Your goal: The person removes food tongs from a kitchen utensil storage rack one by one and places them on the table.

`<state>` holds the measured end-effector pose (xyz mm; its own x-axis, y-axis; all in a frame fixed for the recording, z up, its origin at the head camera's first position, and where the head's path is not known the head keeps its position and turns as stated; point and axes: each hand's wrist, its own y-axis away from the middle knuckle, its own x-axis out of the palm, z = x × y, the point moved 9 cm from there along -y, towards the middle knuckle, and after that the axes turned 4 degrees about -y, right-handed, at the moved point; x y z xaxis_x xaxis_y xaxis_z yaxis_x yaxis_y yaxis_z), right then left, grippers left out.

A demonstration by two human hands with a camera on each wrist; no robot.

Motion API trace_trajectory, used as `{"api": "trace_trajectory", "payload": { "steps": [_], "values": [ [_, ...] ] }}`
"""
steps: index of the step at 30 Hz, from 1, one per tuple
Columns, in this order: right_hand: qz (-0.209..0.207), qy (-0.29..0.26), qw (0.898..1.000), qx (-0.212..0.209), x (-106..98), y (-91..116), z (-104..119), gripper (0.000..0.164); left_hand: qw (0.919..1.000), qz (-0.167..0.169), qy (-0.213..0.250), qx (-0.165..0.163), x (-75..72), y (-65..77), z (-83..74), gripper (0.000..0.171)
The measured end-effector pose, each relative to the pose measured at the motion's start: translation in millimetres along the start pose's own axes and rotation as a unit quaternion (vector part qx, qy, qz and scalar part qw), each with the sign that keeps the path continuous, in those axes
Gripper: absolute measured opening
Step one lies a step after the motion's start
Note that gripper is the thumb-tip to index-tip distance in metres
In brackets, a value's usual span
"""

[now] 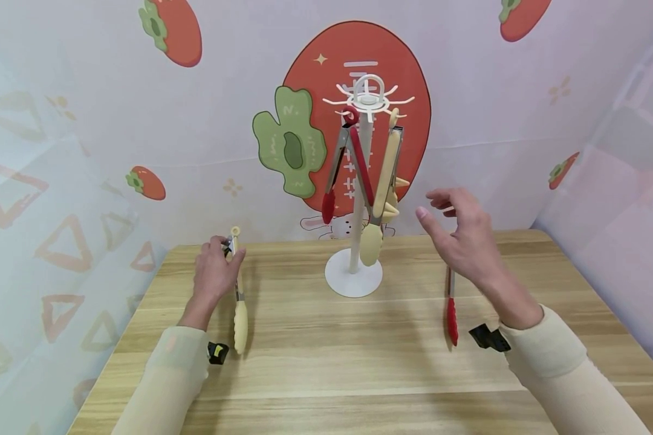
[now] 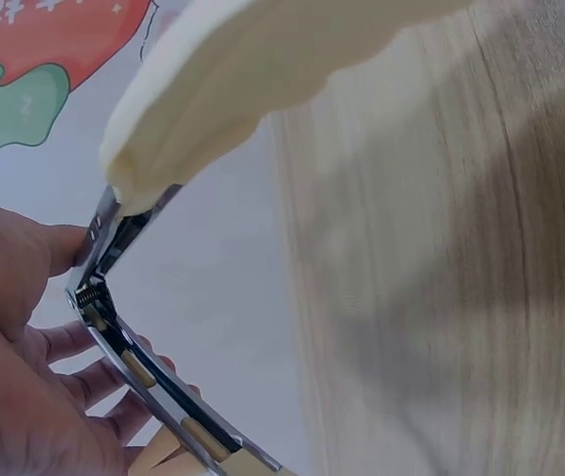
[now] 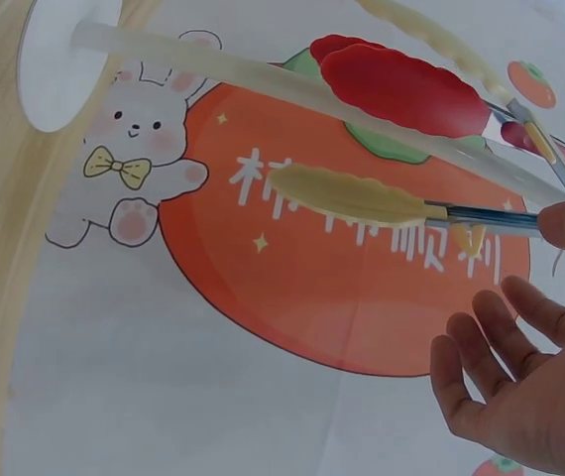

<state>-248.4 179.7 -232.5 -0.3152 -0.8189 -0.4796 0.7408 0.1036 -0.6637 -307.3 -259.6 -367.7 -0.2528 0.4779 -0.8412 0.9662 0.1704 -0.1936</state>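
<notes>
My left hand [image 1: 214, 269] grips a pair of cream-tipped kitchen tongs [image 1: 240, 326] near the ring end, at the table's left back. In the left wrist view their steel arms [image 2: 144, 367] are spread, with thumb and fingers about the hinge. My right hand [image 1: 465, 235] holds nothing, its fingers loosely bent, to the right of a white hook stand [image 1: 354, 283]. From the stand's hooks hang red tongs [image 1: 362, 169] and cream tongs [image 1: 385, 175]. Below my right hand are other red tongs [image 1: 452, 320], their upper part hidden behind it.
The wooden table [image 1: 315, 368] ends at a patterned cloth backdrop [image 1: 207, 121] right behind the stand. Several bare white hooks [image 1: 404, 101] stick out around the stand's top. Pale cloth also encloses the left and right sides.
</notes>
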Motion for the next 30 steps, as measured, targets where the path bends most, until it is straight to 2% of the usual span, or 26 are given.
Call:
{"api": "trace_trajectory", "payload": {
  "steps": [6,17,30],
  "values": [
    [-0.01,-0.008,1.0,0.007,-3,-3,1,0.039,0.9991,0.012,-0.015,-0.038,2.7,0.1,10.2,0.057],
    [-0.016,-0.022,1.0,-0.006,-3,-11,7,0.042,0.9973,0.025,-0.041,-0.055,7.2,5.9,20.7,0.053],
    [-0.018,-0.027,0.999,-0.023,-1,-22,18,0.052,0.9935,0.05,-0.056,-0.085,15.2,4.7,31.4,0.055]
  ]
}}
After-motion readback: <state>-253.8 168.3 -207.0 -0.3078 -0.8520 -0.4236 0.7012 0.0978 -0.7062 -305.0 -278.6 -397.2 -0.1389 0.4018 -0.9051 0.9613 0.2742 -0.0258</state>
